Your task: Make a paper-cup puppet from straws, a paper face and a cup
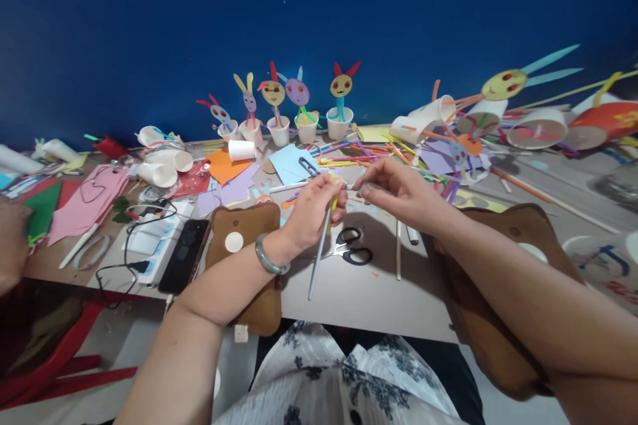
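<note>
One left hand (316, 209) is pinching a thin gray stick (318, 259) and a yellow bit (334, 196), and the stick is pointing to seven o'clock. The right hand (396, 189) is curling close by; its grip is hard to tell. Scissors (351, 249) are lying on the tabletop (379, 305) at six o'clock. Face cups (278, 133) are standing at eleven.

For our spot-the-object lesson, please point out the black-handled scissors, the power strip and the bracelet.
Scissors (358, 255): head view, lower handle loop.
Power strip (160, 254): head view, white casing.
Bracelet (260, 254): head view, band's left side.
</note>
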{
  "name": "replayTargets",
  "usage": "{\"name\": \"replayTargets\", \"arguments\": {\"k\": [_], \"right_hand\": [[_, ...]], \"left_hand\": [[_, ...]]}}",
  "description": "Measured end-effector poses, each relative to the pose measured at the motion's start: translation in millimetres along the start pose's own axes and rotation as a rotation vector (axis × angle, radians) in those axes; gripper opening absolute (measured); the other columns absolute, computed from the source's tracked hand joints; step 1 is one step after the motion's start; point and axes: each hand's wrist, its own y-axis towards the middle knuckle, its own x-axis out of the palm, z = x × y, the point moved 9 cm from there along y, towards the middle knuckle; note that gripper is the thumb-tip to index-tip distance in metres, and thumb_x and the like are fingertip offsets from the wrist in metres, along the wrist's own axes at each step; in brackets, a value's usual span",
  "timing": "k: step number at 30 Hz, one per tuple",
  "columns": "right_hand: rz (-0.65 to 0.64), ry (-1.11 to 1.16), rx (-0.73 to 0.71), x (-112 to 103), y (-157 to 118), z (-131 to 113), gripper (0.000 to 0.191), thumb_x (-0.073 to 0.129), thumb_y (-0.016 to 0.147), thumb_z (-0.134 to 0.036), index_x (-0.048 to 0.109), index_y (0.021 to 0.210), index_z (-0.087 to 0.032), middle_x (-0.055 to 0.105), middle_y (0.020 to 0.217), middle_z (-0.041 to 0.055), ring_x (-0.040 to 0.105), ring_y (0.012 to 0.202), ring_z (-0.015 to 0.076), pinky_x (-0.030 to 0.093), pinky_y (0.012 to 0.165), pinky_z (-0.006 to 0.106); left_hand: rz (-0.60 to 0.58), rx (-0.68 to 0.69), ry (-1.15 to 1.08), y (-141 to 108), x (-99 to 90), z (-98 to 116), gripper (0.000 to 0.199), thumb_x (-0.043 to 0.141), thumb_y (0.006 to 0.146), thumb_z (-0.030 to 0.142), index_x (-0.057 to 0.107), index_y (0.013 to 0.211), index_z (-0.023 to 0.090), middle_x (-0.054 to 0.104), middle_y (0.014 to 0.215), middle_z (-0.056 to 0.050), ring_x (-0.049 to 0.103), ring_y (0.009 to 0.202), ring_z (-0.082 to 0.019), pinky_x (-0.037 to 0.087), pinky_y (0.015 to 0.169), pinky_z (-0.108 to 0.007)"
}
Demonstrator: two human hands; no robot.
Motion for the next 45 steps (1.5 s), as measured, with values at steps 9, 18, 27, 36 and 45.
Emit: {"name": "replayTargets", "arguments": {"k": [9,18,27,36,45], "right_hand": [[0.036,-0.077,-0.038,-6,1,-7,0.009,0.066,0.075,-0.034,0.065,0.072,-0.025,0.068,0.077,0.0024,0.063,0.076,0.0221,0.049,0.076,0.037],[0.033,0.052,-0.067,-9,1,-2,0.021,0.075,0.079,-0.045,0.069,0.082,-0.024,0.071,0.080,0.0021,0.065,0.077,0.0205,0.052,0.076,0.036],[0.012,0.162,-0.041,-4,2,1,0.022,0.079,0.076,-0.045,0.075,0.083,-0.025,0.075,0.084,0.0027,0.070,0.084,0.0227,0.056,0.085,0.041],[-0.001,0.134,-0.052,-1,-1,-1,0.022,0.078,0.078,-0.045,0.076,0.084,-0.024,0.076,0.084,0.0018,0.070,0.081,0.0207,0.055,0.082,0.038],[0.009,0.077,-0.076,-2,-1,-7,0.016,0.076,0.080,-0.041,0.074,0.079,-0.024,0.074,0.080,0.0014,0.069,0.079,0.0205,0.054,0.080,0.037]], "left_hand": [[-0.046,-0.055,-0.066,0,3.6,-6,0.022,0.064,0.083,0.034,0.047,0.083,0.020,0.057,0.066,0.005,0.050,0.045,-0.006,0.036,0.043,-0.019],[-0.032,-0.052,-0.069,1,0.7,-8,0.037,0.080,0.076,0.040,0.060,0.097,0.017,0.061,0.072,0.004,0.056,0.050,-0.006,0.041,0.047,-0.019],[-0.027,-0.056,-0.131,4,-3.4,-11,0.042,0.082,0.075,0.032,0.063,0.111,0.019,0.066,0.074,0.003,0.060,0.054,-0.007,0.044,0.050,-0.019],[-0.064,-0.061,-0.105,2,-1.3,-17,0.037,0.072,0.083,0.031,0.055,0.115,0.021,0.065,0.075,0.004,0.059,0.053,-0.008,0.045,0.049,-0.019],[-0.017,-0.069,-0.035,-1,-0.1,-17,0.034,0.074,0.081,0.038,0.050,0.097,0.020,0.064,0.073,0.004,0.061,0.055,-0.009,0.048,0.052,-0.020]]}}
